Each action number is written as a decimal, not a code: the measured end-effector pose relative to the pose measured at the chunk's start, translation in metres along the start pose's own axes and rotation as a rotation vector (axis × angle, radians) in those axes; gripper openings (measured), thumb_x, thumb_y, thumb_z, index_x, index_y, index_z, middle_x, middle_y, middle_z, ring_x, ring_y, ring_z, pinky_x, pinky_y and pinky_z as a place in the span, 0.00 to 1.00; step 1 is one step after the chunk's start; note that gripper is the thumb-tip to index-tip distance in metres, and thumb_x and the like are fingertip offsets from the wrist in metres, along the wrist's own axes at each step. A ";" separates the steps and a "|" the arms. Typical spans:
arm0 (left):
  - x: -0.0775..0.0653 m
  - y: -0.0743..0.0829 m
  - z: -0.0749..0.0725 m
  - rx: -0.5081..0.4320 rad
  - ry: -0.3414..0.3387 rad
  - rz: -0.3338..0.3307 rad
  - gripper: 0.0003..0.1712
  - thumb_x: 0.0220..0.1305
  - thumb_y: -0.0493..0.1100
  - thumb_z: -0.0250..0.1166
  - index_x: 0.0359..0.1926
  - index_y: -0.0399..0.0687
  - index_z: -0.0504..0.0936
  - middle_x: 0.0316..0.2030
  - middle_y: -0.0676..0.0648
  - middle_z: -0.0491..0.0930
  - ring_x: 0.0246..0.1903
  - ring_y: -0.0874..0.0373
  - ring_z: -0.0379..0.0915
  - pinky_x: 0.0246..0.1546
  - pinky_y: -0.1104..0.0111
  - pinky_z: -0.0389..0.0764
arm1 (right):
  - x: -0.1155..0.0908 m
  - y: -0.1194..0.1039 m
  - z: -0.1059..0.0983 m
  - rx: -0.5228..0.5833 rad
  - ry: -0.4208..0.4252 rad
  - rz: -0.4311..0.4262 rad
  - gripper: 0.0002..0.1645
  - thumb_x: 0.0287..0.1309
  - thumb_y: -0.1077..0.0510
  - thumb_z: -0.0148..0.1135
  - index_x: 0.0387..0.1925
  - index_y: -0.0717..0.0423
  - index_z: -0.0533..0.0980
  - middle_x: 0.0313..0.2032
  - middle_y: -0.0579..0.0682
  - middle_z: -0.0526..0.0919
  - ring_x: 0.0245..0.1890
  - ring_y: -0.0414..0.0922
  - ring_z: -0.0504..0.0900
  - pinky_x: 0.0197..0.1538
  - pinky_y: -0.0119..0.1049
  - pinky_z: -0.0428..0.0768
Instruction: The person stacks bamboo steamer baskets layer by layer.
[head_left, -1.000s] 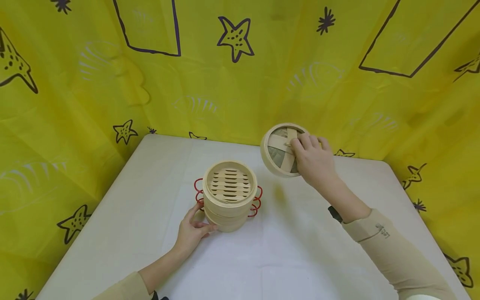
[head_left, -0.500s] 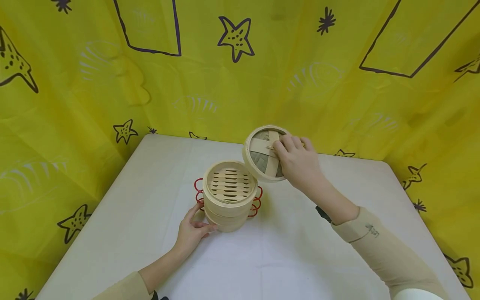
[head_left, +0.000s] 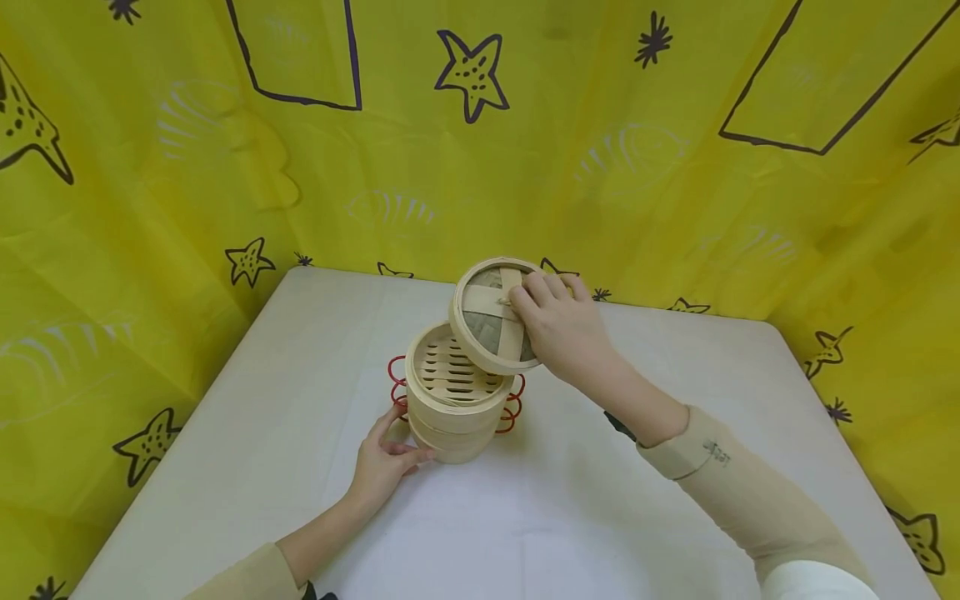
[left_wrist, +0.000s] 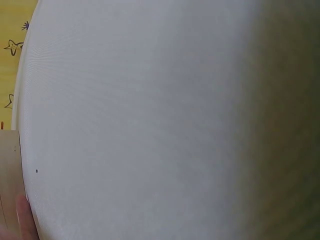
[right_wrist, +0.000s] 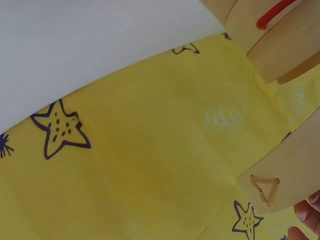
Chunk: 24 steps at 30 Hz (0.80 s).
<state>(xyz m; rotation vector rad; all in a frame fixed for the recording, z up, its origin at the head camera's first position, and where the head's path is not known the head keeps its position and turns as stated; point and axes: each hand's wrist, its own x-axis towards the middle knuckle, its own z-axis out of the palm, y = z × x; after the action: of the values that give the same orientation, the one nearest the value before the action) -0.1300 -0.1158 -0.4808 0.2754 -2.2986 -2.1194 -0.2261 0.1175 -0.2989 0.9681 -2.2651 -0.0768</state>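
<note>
In the head view a round bamboo steamer stands on the table, its slatted inside partly visible from above. Red loop handles stick out on both sides. My left hand holds the lower left of the stack, thumb at the front and a finger by the handles. The right hand pinches the middle of the steamer lid, which tilts above the back right of the open top. Whether lid and rim touch, I cannot tell. The right wrist view catches the lid's side and some fingertips.
A white-covered table spreads around the steamer. Behind it and at both sides hangs a yellow curtain with dark starfish drawings. Only a sliver of the steamer wall and a fingertip show in the left wrist view.
My right hand has carried the lid leftward from beside the steamer to above its back right part, so the lid now covers some of the opening. The left hand and steamer stay put.
</note>
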 end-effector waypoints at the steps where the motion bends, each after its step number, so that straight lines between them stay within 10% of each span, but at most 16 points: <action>1: 0.000 0.000 0.000 0.000 0.000 -0.003 0.47 0.39 0.30 0.74 0.63 0.48 0.65 0.31 0.40 0.78 0.20 0.61 0.76 0.21 0.70 0.80 | 0.001 -0.002 0.000 0.003 -0.009 -0.003 0.03 0.61 0.64 0.48 0.37 0.57 0.68 0.36 0.52 0.69 0.39 0.51 0.69 0.46 0.46 0.68; 24: 0.000 0.001 0.000 0.005 -0.001 -0.009 0.46 0.40 0.31 0.74 0.63 0.48 0.64 0.31 0.42 0.78 0.20 0.61 0.75 0.22 0.71 0.80 | 0.016 -0.036 -0.001 0.015 -0.200 -0.045 0.07 0.60 0.64 0.50 0.41 0.54 0.69 0.39 0.50 0.68 0.42 0.49 0.70 0.49 0.45 0.70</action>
<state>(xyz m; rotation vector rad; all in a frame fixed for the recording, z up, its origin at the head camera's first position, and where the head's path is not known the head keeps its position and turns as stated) -0.1299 -0.1159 -0.4797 0.2861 -2.3077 -2.1191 -0.2115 0.0812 -0.3003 1.0609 -2.4276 -0.1843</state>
